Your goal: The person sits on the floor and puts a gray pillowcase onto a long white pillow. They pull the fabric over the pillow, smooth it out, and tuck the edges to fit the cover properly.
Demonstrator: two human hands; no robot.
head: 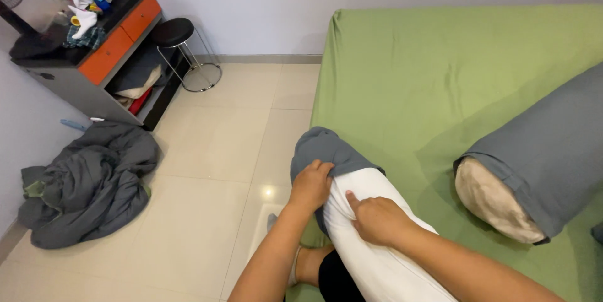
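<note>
A long white bolster pillow [377, 252] lies across my lap at the edge of the bed. A grey pillow cover [323, 148] sits bunched over its far end. My left hand [311, 184] grips the edge of that grey cover where it meets the white pillow. Just below the cover's edge, my right hand [377, 219] presses on the white pillow with the thumb pointing toward the cover.
A bed with a green sheet [440, 82] fills the right side. A second bolster in a grey cover [540, 151] lies on it at right. A grey blanket heap [88, 179] lies on the tiled floor. A cluttered cabinet [94, 57] and black stool [174, 32] stand at the wall.
</note>
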